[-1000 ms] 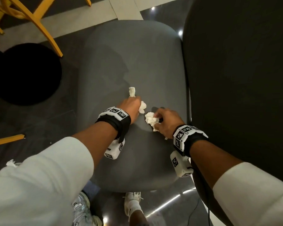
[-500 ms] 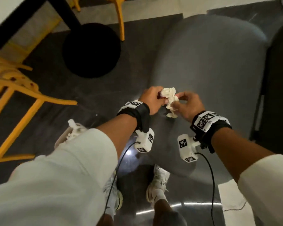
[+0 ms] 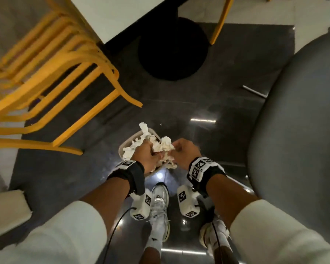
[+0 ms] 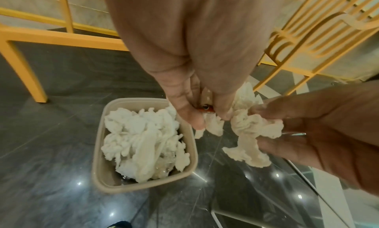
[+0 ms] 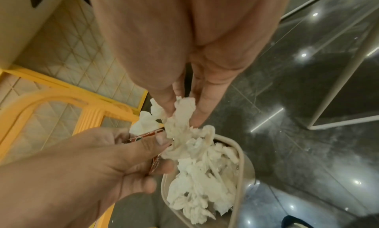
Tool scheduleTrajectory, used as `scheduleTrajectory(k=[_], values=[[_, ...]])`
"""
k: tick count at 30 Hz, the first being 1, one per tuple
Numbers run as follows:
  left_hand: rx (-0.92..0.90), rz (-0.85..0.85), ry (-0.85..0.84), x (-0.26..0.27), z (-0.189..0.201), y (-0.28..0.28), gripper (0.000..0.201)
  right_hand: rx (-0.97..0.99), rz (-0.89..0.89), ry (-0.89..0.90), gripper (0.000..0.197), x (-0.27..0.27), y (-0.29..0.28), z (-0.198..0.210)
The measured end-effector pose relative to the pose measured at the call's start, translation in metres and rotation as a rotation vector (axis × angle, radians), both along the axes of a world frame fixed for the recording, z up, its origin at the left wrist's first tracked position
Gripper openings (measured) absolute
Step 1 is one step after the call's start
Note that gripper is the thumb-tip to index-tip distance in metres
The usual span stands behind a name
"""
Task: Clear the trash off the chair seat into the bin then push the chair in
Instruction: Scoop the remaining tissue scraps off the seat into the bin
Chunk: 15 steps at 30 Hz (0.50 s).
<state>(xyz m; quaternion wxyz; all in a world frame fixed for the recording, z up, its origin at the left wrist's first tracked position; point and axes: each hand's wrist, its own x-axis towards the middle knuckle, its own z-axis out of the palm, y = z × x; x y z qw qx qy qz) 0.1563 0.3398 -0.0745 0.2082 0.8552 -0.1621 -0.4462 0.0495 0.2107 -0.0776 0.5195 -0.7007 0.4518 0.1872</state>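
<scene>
Both hands are up over the bin (image 3: 123, 147) now, and that makes sense: it sits on the dark floor (image 3: 198, 103) just ahead of the person's shoes (image 3: 158, 206), so the load only has to fall straight down.

The left hand (image 3: 148, 156) is clenched round a scrap of tissue and something reddish, a wrapper (image 5: 152, 133) by the look of it, pinched between thumb and fingers (image 4: 188, 111). I can't read what the wrapper is.

The right hand (image 3: 185, 151) is grasping a crumpled wad of tissue (image 4: 252, 129), fingers curled round it, with a tail of it dangling below. The two hands sit close together, almost touching, probably so the loose bits are kept bunched and nothing flutters off to the side.

From the left wrist view, that wad hangs beside the bin's near edge, over bare floor rather than squarely over the opening. My guess: a little shift toward the bin is wanted before letting go, or the tissue may land on the floor.

The bin is already heaped with white tissue (image 4: 143, 139), piled up to the rim, so light paper dropped on top could slide off.

The grey chair seat (image 3: 297, 130) is off to the right, well apart from the bin; the part in view shows no trash. A yellow chair (image 3: 51, 73) stands to the left. Pushing the grey chair in is not yet done.
</scene>
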Motion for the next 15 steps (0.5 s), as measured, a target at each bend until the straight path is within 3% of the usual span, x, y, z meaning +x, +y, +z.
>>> scheduleTrajectory(k=[3,10,15], values=[[0.016,0.029,-0.049,0.022,-0.019,0.025,0.041,-0.004,0.004,0.01,0.018,0.024,0.027,-0.015],[0.051,0.112,-0.09,0.05,-0.05,0.06,0.051,0.067,-0.069,0.02,0.036,0.053,0.064,-0.058],[0.027,0.124,0.006,0.056,-0.062,0.068,0.058,0.156,-0.06,0.051,0.045,0.049,0.073,-0.077]])
